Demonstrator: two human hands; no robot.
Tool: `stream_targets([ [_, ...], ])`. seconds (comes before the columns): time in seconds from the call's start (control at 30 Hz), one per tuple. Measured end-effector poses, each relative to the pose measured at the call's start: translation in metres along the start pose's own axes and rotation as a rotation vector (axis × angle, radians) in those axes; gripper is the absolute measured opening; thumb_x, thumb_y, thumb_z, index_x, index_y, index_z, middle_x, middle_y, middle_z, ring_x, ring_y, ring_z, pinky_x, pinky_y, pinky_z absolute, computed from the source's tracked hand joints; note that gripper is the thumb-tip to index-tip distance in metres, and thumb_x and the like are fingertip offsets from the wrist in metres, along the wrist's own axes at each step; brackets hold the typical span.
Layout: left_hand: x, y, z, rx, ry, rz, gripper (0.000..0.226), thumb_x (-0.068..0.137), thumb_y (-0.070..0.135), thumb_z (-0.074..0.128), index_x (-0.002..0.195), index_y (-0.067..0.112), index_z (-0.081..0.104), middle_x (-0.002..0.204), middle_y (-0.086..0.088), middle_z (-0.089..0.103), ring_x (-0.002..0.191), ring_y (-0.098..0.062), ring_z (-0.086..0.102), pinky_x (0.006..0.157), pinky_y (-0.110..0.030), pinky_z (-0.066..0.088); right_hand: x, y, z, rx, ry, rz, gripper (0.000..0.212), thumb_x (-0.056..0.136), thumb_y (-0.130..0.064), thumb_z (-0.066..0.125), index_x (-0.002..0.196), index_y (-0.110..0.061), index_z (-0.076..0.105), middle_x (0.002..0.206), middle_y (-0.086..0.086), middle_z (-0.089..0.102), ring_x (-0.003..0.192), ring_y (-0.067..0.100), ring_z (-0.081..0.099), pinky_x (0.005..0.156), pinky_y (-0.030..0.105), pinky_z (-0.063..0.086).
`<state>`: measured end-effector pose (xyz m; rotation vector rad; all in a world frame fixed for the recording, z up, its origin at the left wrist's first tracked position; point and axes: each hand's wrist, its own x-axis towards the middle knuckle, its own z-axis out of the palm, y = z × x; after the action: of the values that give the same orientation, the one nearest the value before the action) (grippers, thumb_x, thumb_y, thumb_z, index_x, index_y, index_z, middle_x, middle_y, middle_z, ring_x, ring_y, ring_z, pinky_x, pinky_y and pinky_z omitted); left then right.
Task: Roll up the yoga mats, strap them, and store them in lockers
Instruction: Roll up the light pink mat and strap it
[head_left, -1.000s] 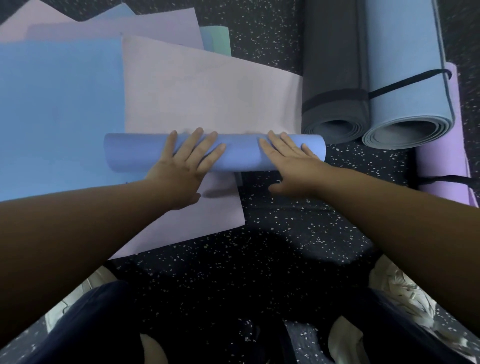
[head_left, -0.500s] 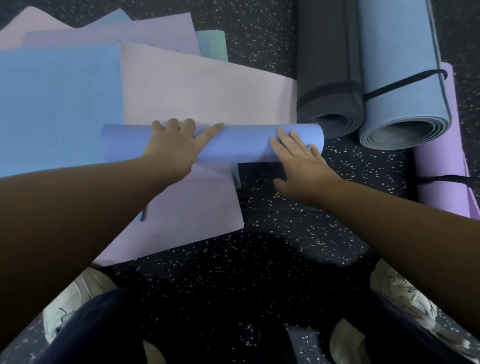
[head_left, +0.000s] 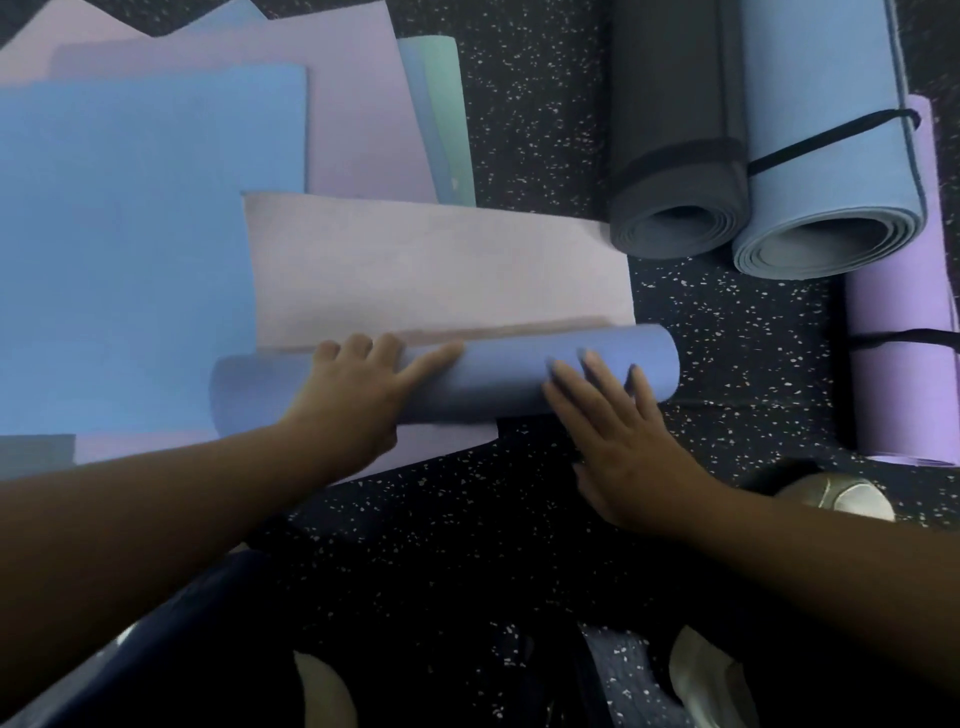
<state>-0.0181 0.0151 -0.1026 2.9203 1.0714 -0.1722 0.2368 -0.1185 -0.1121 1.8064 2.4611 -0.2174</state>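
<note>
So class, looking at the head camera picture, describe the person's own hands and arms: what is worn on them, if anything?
Both arms are bare as far as the frame shows: no sleeves or gloves in view. The left hand and right hand show no rings, watch or bracelet that can be made out. The fingernails look short and unpainted, though the picture is dim.

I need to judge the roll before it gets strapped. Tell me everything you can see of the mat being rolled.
The periwinkle-blue mat roll lies crosswise on the speckled floor, a tight matte foam-like tube, its unrolled pale pink face stretching away. The left hand presses its middle, fingers curled over the top; the right hand rests flat near its right end. No strap on it.
</note>
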Motion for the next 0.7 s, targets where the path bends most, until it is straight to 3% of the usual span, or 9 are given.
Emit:
stream_targets([
  [0.27, -0.039, 0.018, 0.008, -0.01, -0.149, 0.014, 0.128, 0.029, 0.037, 0.089, 0.141, 0.032, 0.029, 0.097, -0.012, 0.06, 0.074, -0.034, 0.058, 0.061, -0.042, 0.049, -0.034, -0.02, 0.016, -0.074, -0.061, -0.076, 0.088, 0.069, -0.033, 0.043, 0.147, -0.007, 0.013, 0.153, 0.015, 0.022, 0.139, 0.041, 0.021, 0.103, 0.065, 0.018],
  [0.37, -0.034, 0.016, 0.01, -0.013, -0.249, 0.039, 0.125, 0.049, 0.041, 0.086, 0.143, 0.037, 0.003, 0.119, -0.011, 0.053, 0.099, -0.034, 0.056, 0.08, -0.043, 0.047, -0.03, -0.017, 0.016, -0.084, -0.095, -0.081, 0.09, 0.069, -0.037, 0.043, 0.148, -0.008, 0.011, 0.154, 0.013, 0.02, 0.14, 0.041, 0.019, 0.105, 0.064, 0.015],
  [0.4, -0.033, 0.014, 0.011, -0.024, -0.239, 0.047, 0.126, 0.048, 0.042, 0.086, 0.143, 0.036, 0.003, 0.122, -0.011, 0.052, 0.103, -0.035, 0.055, 0.082, -0.044, 0.047, -0.029, -0.015, 0.016, -0.084, -0.103, -0.082, 0.091, 0.069, -0.038, 0.042, 0.148, -0.008, 0.011, 0.154, 0.013, 0.019, 0.14, 0.04, 0.018, 0.106, 0.063, 0.014],
  [0.47, -0.03, 0.012, 0.011, -0.038, -0.214, 0.047, 0.131, 0.031, 0.045, 0.09, 0.143, 0.029, 0.023, 0.117, -0.016, 0.058, 0.099, -0.038, 0.059, 0.076, -0.05, 0.051, -0.025, -0.014, 0.015, -0.073, -0.115, -0.082, 0.092, 0.067, -0.039, 0.041, 0.149, -0.008, 0.011, 0.154, 0.012, 0.019, 0.14, 0.038, 0.018, 0.107, 0.062, 0.013],
  [0.53, -0.028, 0.009, 0.016, -0.046, -0.2, 0.038, 0.127, 0.03, 0.052, 0.089, 0.14, 0.026, 0.031, 0.119, -0.02, 0.059, 0.104, -0.04, 0.06, 0.074, -0.058, 0.051, -0.021, -0.012, 0.014, -0.066, -0.112, -0.086, 0.092, 0.066, -0.039, 0.04, 0.149, -0.008, 0.015, 0.154, 0.011, 0.019, 0.14, 0.037, 0.018, 0.106, 0.062, 0.013],
  [0.7, -0.013, -0.007, 0.007, -0.141, -0.263, 0.081, 0.112, 0.064, 0.064, 0.073, 0.141, 0.039, -0.004, 0.151, -0.013, 0.032, 0.135, -0.036, 0.035, 0.105, -0.058, 0.03, -0.005, 0.0, 0.01, -0.061, -0.12, -0.096, 0.096, 0.062, -0.043, 0.038, 0.149, -0.007, 0.015, 0.154, 0.012, 0.018, 0.14, 0.036, 0.017, 0.107, 0.06, 0.014],
])
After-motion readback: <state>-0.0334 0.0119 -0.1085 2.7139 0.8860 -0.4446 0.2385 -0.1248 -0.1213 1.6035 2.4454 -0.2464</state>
